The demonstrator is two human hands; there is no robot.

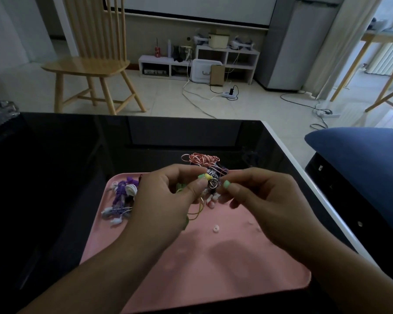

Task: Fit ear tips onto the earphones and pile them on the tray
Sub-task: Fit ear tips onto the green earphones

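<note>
**One earphone in hand, a pile still waiting**

Two hands meet just above the pink tray (213,268), which lies nearest me on the black counter (66,177). My left hand (166,200) pinches a yellow-green earphone (207,177) between thumb and forefinger, its thin cord (196,211) looping down toward the tray. My right hand (263,200) has its fingers curled and pinched close beside that earphone; I judge it holds an ear tip, but the piece is too small for me to tell. So I am in the middle of fitting one.

On the bare tray a loose white ear tip (216,228) lies near my right wrist, not yet used. At the tray's left side sits a purple and white bundle of earphones (123,198), possibly the finished ones. Beyond my fingers a tangle of pink and dark cords (203,162) rests at the tray's far edge, probably still to do. Much seems left.

The counter is glossy, with a white rim on the right. Past it: pale tiled floor, a wooden chair (93,64), a low white shelf (200,62) against the wall, cables and a power strip (230,95), and a blue cushion (361,159) to my right.
</note>
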